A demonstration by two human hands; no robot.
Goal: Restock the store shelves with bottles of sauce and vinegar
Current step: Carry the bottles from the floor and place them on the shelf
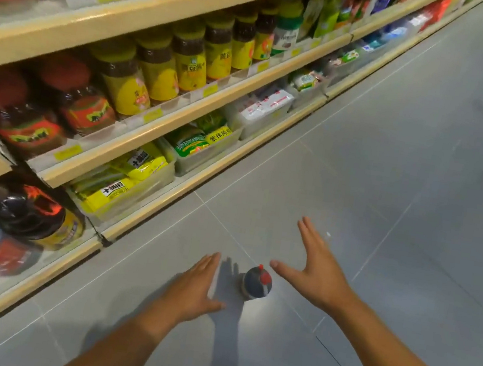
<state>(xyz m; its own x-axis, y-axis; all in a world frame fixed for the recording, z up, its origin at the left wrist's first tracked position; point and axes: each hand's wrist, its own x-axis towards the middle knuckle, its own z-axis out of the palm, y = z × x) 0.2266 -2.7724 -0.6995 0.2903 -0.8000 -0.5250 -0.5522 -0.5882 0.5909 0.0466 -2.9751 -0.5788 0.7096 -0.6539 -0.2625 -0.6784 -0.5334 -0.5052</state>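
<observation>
Below, standing upright on grey floor tiles (359, 174): dark sauce bottle with red cap (257, 282), long axis vertical, seen from above. Flanked by left hand (198, 290) and right hand (319, 273), both spread, holding nothing. Right thumb probably nearer. Stocked shelves (134, 140) to the left.

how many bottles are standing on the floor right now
1: a dark bottle with a red cap, upright on the floor tiles between the left hand and right hand.

Grey tiled floor (390, 172) bearing one upright dark bottle (256, 282) with a red cap. Cream shelves (161, 128) alongside carry yellow-labelled jars (189, 60), dark sauce bottles (33, 218) and trays of packets (130, 173).
</observation>
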